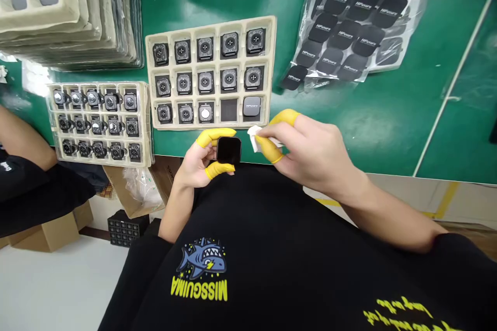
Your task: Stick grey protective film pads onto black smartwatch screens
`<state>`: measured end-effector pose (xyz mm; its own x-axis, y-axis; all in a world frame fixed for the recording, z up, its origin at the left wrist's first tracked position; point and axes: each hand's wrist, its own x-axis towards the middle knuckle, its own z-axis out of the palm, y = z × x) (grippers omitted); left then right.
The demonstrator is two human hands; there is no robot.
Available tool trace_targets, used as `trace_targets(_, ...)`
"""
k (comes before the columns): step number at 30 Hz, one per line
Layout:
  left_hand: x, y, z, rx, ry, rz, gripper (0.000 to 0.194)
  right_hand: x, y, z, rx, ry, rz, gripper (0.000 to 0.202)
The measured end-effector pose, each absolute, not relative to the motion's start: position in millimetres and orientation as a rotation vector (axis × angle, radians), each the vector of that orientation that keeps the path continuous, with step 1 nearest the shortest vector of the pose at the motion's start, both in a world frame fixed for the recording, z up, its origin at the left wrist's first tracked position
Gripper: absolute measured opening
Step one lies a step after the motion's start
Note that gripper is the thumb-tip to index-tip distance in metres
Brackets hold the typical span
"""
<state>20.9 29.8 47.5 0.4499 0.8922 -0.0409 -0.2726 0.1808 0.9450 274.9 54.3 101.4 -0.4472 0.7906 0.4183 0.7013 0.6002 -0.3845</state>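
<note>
Head view, left to right: well left of the left grip [202, 161], a stack of pale trays [106, 15] and, nearer, a smaller tray [146, 124] of dark watches. Just beyond the left grip, a larger moulded tray [271, 62], divided into pockets, likely to stop rubbing. Clamped by its edges in the left grip, between yellow, rubbery-looking finger covers [218, 168], a glossy black watch [229, 151] with rounded corners, probably held so to spare the glass. Pinched tight in the right grip [310, 150], a crumpled white wipe [253, 138]. Beyond, farther right, flat black squares [345, 33] on the smooth green desk [419, 103].
</note>
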Motion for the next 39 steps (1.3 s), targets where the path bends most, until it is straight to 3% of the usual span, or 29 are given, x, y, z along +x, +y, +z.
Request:
trace_targets(9,22,36,48,1.167,0.777,0.918,0.077,272,42,115,-0.883,-2.224,0.458,0.012)
trace_targets(15,27,40,58,1.256,0.761,0.811,0.07,257,52,117,-0.897,-2.322,0.306,0.016)
trace_targets(22,20,42,56,1.14,0.874,0.882,0.072,263,61,110,-1.236,-2.281,0.131,0.018)
trace_targets(26,12,47,55,1.18,0.88,0.878,0.071,271,55,109,-1.064,-2.164,0.353,0.009)
trace_targets(31,18,52,53,1.245,0.768,0.828,0.074,253,53,108,-0.871,-2.225,0.356,0.017)
trace_targets(35,18,54,57,1.206,0.791,0.791,0.078,242,59,99,-1.05,-2.232,0.175,0.024)
trace_targets(39,-5,54,62,1.114,0.963,0.967,0.064,272,62,71,-1.305,-2.216,0.083,0.024)
